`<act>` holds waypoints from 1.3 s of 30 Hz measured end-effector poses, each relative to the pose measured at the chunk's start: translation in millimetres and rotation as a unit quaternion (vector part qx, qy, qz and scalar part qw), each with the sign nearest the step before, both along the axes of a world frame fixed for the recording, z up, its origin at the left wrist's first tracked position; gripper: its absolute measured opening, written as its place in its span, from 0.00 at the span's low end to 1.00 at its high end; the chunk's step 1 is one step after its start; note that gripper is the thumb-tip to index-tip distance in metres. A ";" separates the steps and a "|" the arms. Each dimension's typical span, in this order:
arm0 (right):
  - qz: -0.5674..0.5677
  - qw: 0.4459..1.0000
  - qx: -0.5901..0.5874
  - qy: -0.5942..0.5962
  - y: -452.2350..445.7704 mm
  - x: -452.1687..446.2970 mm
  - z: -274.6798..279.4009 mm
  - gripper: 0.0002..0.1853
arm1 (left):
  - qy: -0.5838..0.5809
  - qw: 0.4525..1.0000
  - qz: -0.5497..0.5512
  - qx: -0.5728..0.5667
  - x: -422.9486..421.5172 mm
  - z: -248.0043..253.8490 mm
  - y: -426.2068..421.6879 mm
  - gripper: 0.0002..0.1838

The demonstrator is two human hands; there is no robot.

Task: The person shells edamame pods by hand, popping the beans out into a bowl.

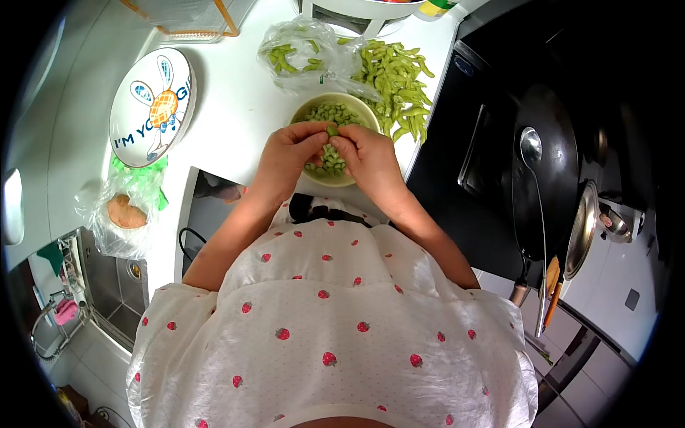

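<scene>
Over a pale yellow-green bowl [371, 119] my two hands meet fingertip to fingertip. Between them is a green edamame pod [332, 131], pinched from both sides. My left hand [292, 151] has its thumb and forefinger closed on the pod's left end. On the other end, my right hand [365, 151] is closed in the same way. Shelled green beans [331, 113] lie in the bowl, partly hidden by the hands. A heap of whole edamame pods [396, 82] sits just beyond the bowl to the right. Behind it, a clear plastic bag [296, 53] holds several pods.
A white plate with a printed rabbit-like figure [132, 107] lies at left, above a bagged brown potato-like item [127, 212]. The sink [114, 274] is lower left. At right, a dark wok [546, 171] with a long metal ladle [531, 146] stands on the black stove.
</scene>
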State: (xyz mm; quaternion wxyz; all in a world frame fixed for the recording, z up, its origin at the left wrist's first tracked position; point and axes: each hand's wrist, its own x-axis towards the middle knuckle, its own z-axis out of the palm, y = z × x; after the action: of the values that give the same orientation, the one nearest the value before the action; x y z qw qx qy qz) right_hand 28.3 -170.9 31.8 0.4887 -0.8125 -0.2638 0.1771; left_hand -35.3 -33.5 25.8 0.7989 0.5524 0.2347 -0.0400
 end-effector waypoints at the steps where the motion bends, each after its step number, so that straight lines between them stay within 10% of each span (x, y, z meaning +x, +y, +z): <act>1: 0.006 0.999 -0.004 -0.048 0.2 -0.5 -2.6 0.08 | 0.003 1.000 0.000 -0.003 -0.3 1.3 0.4 0.13; 19: -0.006 0.970 -0.103 -0.222 0.6 -21.7 -23.0 0.08 | 0.024 0.999 0.022 0.019 3.3 -15.5 -10.1 0.09; 39: -0.029 0.999 0.002 0.034 -13.3 -17.3 -12.0 0.06 | 0.022 0.961 -0.202 0.185 2.2 11.2 7.9 0.10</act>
State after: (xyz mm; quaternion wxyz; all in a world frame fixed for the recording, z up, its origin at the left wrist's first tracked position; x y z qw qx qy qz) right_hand 11.0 -184.2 19.8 0.5039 -0.8125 -0.2236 0.1896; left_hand -33.0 -25.6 37.0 0.6525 0.7256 0.1391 -0.1685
